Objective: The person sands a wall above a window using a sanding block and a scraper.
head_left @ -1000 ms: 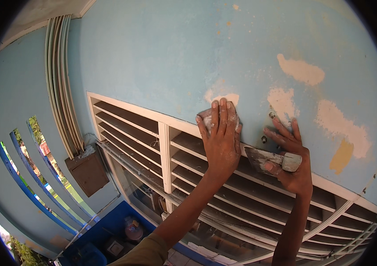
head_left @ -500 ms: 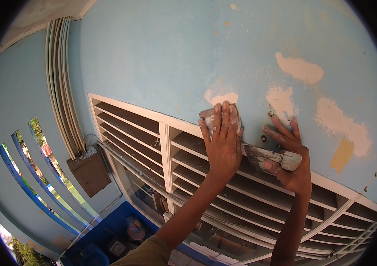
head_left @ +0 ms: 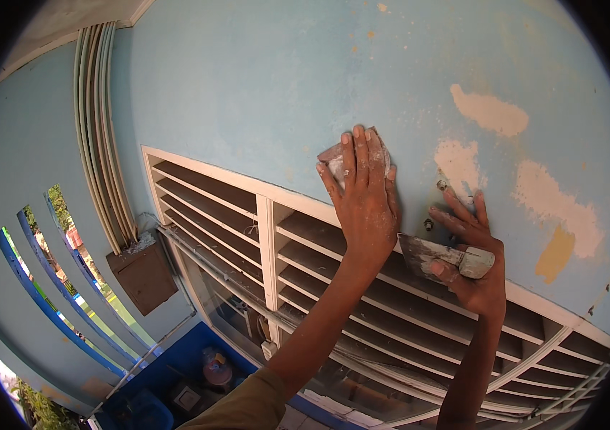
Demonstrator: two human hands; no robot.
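Note:
My left hand presses a dusty, brownish-grey piece of sandpaper against the blue wall, just above the louvre frame. Its fingers lie over the sheet, whose corners show beside them, and white powder coats them. My right hand holds a putty knife between thumb and palm, its thin blade pointing left and smeared with filler. The other fingertips of that hand reach up to the wall by a couple of bolts. Pale filler patches mark the wall above my right hand.
White-framed louvres run below both hands, with pipes along them. At left are a brown metal box, vertical conduits and slotted openings. A blue bin area with a plastic jug lies below.
My left hand and the sandpaper have slid upward on the wall, uncovering the frame's edge and covering the pale patch there. My right hand with the putty knife has barely moved.

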